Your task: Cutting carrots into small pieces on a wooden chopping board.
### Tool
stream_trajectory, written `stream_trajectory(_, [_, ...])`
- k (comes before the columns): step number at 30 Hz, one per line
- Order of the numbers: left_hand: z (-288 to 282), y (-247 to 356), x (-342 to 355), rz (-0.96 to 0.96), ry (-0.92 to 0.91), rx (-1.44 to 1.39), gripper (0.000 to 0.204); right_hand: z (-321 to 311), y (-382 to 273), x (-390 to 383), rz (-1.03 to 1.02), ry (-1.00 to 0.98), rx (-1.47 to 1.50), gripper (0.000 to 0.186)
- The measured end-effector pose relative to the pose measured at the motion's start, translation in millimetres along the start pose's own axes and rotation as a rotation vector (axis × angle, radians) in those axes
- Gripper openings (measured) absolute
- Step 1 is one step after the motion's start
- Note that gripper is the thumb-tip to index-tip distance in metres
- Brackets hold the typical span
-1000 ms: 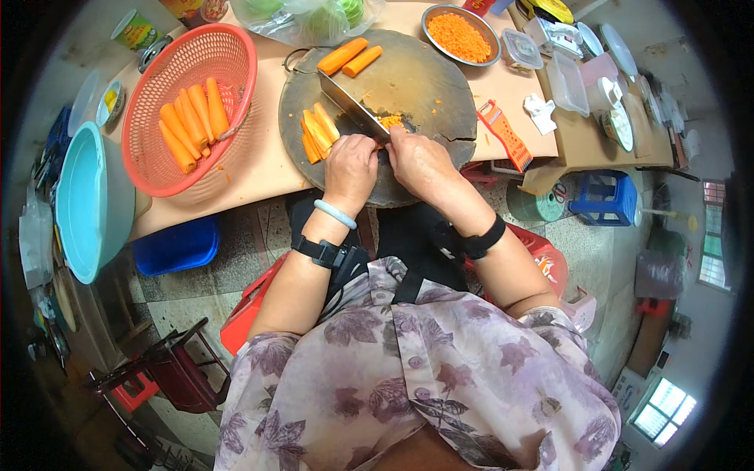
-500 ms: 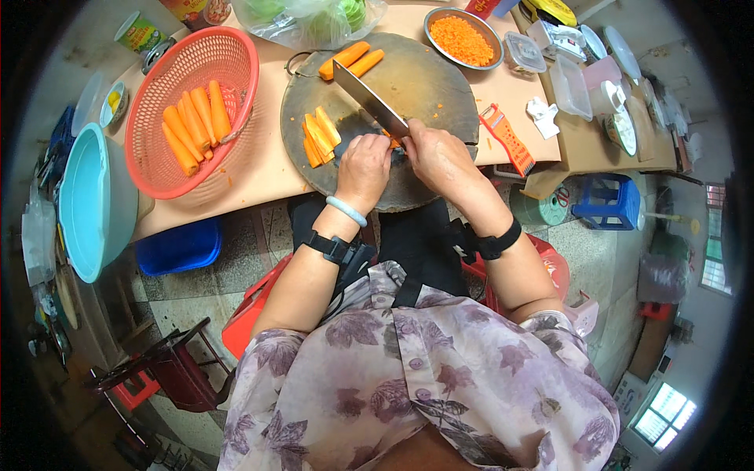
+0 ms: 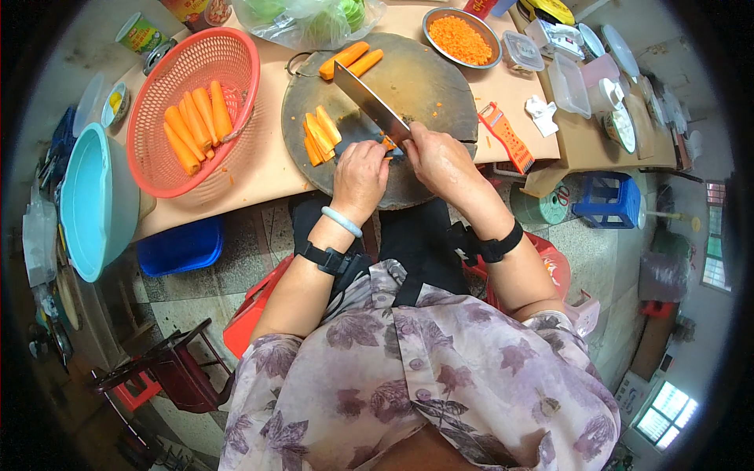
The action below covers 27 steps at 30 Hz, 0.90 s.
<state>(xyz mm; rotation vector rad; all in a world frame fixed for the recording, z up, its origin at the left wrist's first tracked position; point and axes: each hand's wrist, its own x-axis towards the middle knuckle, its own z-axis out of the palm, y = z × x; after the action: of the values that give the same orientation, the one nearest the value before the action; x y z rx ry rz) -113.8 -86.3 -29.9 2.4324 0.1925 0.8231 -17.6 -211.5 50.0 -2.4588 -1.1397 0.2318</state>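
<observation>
My right hand (image 3: pixel 441 159) grips the handle of a cleaver (image 3: pixel 369 100), whose broad blade slants up and to the left over the round wooden chopping board (image 3: pixel 440 86). Just left of the blade, my left hand (image 3: pixel 361 177) is closed, its fingers curled down on a piece of carrot (image 3: pixel 388 143) that is mostly hidden. Carrot strips (image 3: pixel 320 135) lie on the board beyond my left hand. Two peeled carrots (image 3: pixel 344 60) rest at the board's far edge.
On the left, a red plastic basket (image 3: pixel 137 118) holds several carrots (image 3: pixel 198 118), beside a turquoise basin (image 3: pixel 98 204). A metal bowl (image 3: pixel 498 59) of chopped carrot stands at the back right. An orange grater (image 3: pixel 506 139) lies right of the board. A plastic bag (image 3: pixel 314 23) of greens sits behind.
My left hand has shifted slightly left and toward me, leaving more orange carrot visible near the blade. The cleaver has barely moved.
</observation>
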Motion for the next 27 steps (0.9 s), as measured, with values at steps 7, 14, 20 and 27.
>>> stream_trajectory(7, [6, -8, 0, 0.011, -0.02, -0.006, 0.011, 25, 6, 6, -0.004, -0.028, -0.041, 0.017])
stream_trajectory(14, [4, -7, 1, 0.01, -0.018, 0.0, 0.011, 19, -2, 4, 0.011, -0.044, -0.024, 0.016])
stream_trajectory(20, [7, -9, -3, 0.027, -0.006, -0.013, 0.011, 15, -2, 2, 0.003, -0.024, 0.03, 0.017])
stream_trajectory(27, [2, -8, -4, 0.016, 0.004, -0.013, 0.01, 20, -1, 5, 0.01, -0.035, 0.032, 0.018])
